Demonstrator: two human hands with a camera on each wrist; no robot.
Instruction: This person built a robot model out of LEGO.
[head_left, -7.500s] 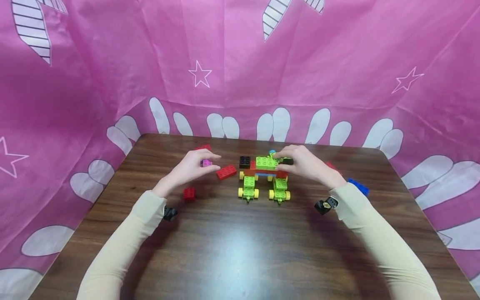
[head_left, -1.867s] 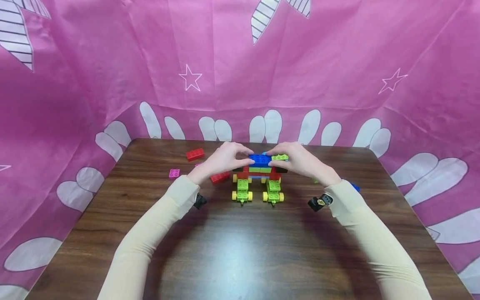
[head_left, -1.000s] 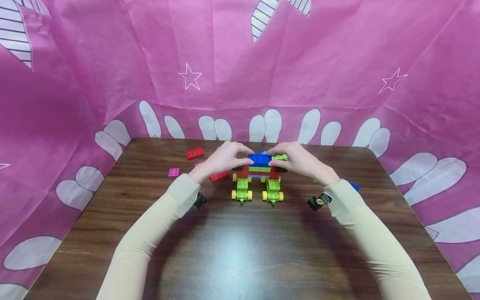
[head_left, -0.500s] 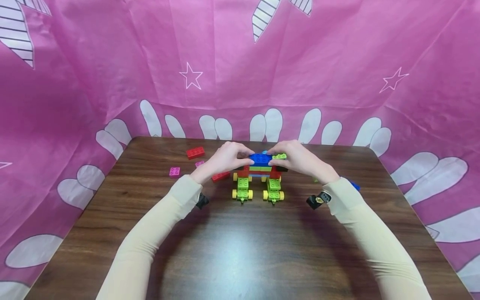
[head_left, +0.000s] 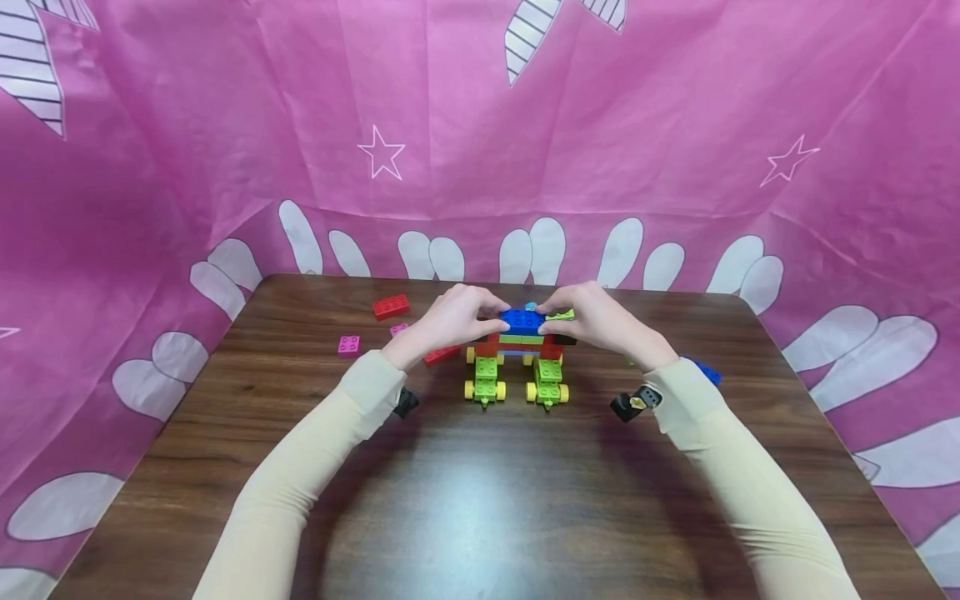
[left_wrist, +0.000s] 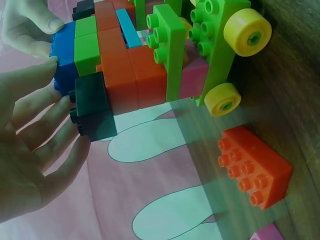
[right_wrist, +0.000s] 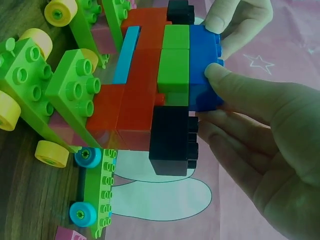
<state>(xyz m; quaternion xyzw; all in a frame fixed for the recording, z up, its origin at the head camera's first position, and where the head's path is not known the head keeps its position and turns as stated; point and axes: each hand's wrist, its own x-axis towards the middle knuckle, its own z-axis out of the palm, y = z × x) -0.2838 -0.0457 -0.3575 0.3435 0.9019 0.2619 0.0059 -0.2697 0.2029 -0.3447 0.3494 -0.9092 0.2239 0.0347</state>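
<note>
Blue brick (head_left: 522,322) pinched by loosely curled left hand (head_left: 454,317) and right hand (head_left: 592,317)

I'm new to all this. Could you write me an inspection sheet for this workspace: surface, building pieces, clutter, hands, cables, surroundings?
Surface: dark wood-grain table, shiny in front.
Building pieces: blue brick on green bricks, topping a wheeled model.
Clutter: red brick, second red brick partly hidden, pink brick, another pink brick, loose blue brick beside the right sleeve.
Hands: left hand pinches the blue brick's left end; right hand pinches its right end.
Cables: nothing seen.
Surroundings: pink backdrop with star outlines and white ovals.
</note>
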